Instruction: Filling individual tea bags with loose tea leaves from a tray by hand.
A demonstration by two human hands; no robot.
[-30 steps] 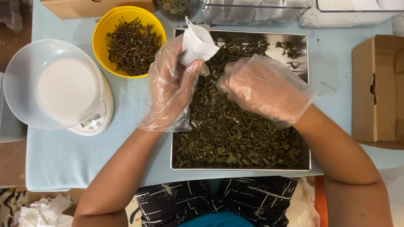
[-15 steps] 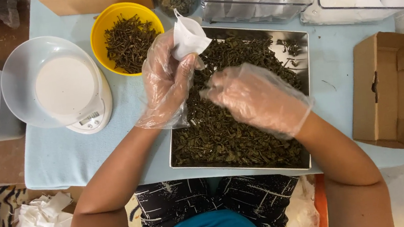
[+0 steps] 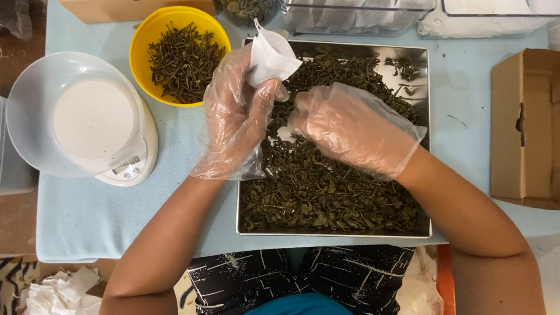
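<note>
The left hand (image 3: 238, 117), in a loose clear plastic glove, sits just left of the middle of the frame and pinches a small white paper tea bag (image 3: 270, 59) between thumb and fingers. The bag sticks up out of the top of that hand, tilted toward the upper right, over the upper left corner of the metal tray (image 3: 414, 55). The right hand (image 3: 353, 130), also gloved, lies just to the right of the left hand, over the middle of the tray, its fingers curled and bunched with the tips pointing at the left hand's thumb, just below the bag. Whether those fingertips hold a pinch of leaves cannot be told. The dried green tea leaves (image 3: 324, 194) fill most of the tray beneath both hands.

The tray rests on a desk covered with a pale blue cloth (image 3: 94, 216). At the upper left of the tray stands a yellow bowl (image 3: 145, 33) of dark twiggy leaves, and further left a white kitchen scale (image 3: 110, 136) with a clear dish on it. Along the top edge sit clear plastic boxes (image 3: 354, 6) holding more white bags. An open cardboard box (image 3: 544, 132) lies at the right edge, and a heap of white bags (image 3: 58, 305) at the lower left.
</note>
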